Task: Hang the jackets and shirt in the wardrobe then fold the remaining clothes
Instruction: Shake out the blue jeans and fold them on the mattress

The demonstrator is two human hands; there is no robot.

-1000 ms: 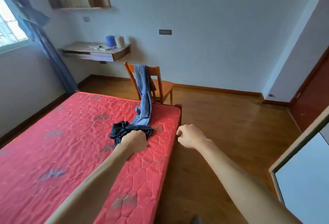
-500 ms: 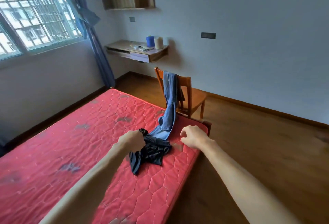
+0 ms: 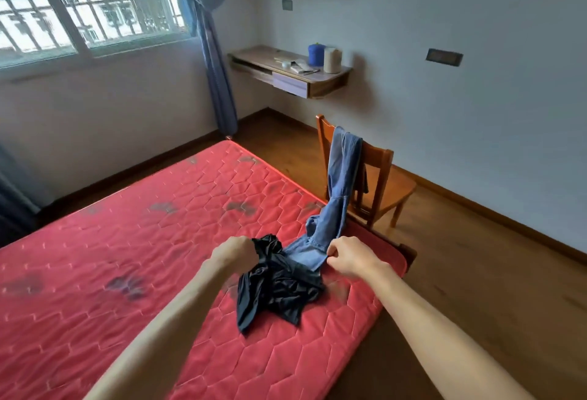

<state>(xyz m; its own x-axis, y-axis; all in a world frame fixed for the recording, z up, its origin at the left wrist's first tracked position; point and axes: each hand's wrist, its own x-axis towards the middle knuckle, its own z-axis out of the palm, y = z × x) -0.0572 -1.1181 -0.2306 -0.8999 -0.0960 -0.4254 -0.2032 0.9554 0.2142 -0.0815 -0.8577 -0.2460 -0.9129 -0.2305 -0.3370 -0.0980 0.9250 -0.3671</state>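
On the red quilted mattress (image 3: 127, 256) lies one crumpled, glossy black garment (image 3: 279, 288), bunched in the left hand (image 3: 233, 252). The right hand (image 3: 349, 256) pinches one pair of blue denim jeans (image 3: 343, 177), draped off one wooden chair (image 3: 382, 174).

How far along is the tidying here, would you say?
Done: no jackets or shirt lie on the mattress, though the wardrobe is out of view, so hanging can't be confirmed. In hand: the left hand grips a crumpled black garment; the right hand seems to pinch the jeans at the hem. Left: both are unfolded, the jeans draped from the chair.
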